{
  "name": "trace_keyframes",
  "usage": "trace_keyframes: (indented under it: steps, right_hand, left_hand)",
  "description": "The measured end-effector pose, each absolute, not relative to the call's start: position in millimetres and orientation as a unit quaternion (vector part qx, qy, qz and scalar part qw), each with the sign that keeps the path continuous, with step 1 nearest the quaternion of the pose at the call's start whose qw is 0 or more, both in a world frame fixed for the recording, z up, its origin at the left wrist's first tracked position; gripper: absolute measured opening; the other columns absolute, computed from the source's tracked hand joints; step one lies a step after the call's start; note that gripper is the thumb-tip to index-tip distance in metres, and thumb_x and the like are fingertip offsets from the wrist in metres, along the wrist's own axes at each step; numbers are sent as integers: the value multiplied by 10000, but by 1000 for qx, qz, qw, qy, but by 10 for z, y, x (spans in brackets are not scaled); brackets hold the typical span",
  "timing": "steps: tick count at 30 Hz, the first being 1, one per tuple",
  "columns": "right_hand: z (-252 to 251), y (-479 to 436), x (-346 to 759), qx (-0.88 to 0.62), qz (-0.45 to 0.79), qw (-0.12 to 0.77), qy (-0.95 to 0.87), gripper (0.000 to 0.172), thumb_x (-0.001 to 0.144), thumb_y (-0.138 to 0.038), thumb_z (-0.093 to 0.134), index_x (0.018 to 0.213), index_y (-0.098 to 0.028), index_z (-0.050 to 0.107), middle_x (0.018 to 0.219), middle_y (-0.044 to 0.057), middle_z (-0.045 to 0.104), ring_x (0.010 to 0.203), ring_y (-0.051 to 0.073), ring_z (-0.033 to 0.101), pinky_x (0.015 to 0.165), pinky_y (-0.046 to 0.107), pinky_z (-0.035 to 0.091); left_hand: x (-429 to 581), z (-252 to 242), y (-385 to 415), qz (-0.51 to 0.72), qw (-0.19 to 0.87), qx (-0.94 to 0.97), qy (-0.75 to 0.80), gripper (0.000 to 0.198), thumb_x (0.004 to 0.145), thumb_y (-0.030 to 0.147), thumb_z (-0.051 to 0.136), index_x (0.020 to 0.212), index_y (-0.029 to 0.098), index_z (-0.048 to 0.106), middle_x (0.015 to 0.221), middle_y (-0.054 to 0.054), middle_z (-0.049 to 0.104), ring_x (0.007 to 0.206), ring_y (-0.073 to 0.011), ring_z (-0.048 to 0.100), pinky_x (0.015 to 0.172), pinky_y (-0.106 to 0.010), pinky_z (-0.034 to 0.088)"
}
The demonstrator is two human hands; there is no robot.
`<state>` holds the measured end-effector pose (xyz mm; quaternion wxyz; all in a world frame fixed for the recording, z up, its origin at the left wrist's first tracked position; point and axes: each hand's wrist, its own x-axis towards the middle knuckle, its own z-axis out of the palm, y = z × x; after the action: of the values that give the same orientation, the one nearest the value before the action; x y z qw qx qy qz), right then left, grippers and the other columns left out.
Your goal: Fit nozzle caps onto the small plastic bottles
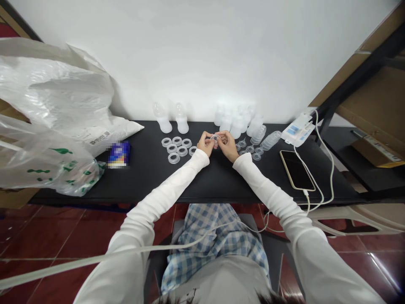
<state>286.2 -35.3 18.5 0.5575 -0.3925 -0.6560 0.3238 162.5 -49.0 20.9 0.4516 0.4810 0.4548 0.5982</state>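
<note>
Over the middle of the black table, my left hand (206, 142) and my right hand (227, 143) pinch a translucent bottle collar ring (215, 137) between them. A clear piece, perhaps a nipple, shows inside it; the fingers partly hide it. Several similar collar rings (174, 158) lie left of my left hand, one close by its wrist. Several clear silicone nipples (249, 149) sit just right of my right hand. Behind the hands stand several white bottles (236, 125) without visible caps. Two capped baby bottles (182, 119) stand back left.
Stacked clear domed caps (271, 140) lie right of the nipples. Farther right are a phone (296, 171) on a cable and a white power strip (298, 128). Large plastic bags (53, 93) and a blue packet (119, 154) occupy the left. A cable (202, 238) crosses my lap.
</note>
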Motion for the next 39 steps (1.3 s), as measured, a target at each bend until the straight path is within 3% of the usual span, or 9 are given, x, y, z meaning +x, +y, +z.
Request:
trace_keyframes:
  steps: [17, 24, 30, 39]
  right_hand:
    - [275, -464, 2899, -401, 252, 529, -704, 363, 889, -588, 567, 879, -229, 513, 723, -8, 569, 625, 135, 505, 601, 300, 444]
    - [248, -362, 2962, -373, 353, 530, -675, 421, 828, -633, 618, 977, -243, 564, 883, 15, 635, 725, 139, 599, 675, 302, 532]
    - [178, -304, 2935, -378, 376, 532, -658, 447, 747, -618, 698, 933, -228, 579, 774, -9, 572, 664, 129, 550, 624, 288, 499]
    - [239, -447, 2871, -438, 282, 531, -668, 250, 826, -441, 656, 896, -217, 570, 723, -24, 553, 653, 128, 531, 640, 290, 480]
  left_hand:
    - [1583, 292, -553, 572, 430, 540, 443, 171, 836, 325, 686, 881, 208, 569, 643, 43, 692, 513, -97, 639, 563, -208, 527]
    - [1610, 259, -532, 587, 440, 518, 440, 182, 788, 180, 683, 934, 215, 580, 690, 42, 702, 641, -108, 699, 688, -223, 557]
    - [1595, 219, -510, 574, 413, 521, 478, 220, 749, 141, 692, 886, 217, 537, 674, 51, 690, 605, -111, 680, 653, -224, 538]
    - [1597, 227, -540, 561, 407, 526, 493, 224, 753, 208, 724, 883, 225, 542, 646, 64, 683, 546, -105, 664, 590, -208, 537]
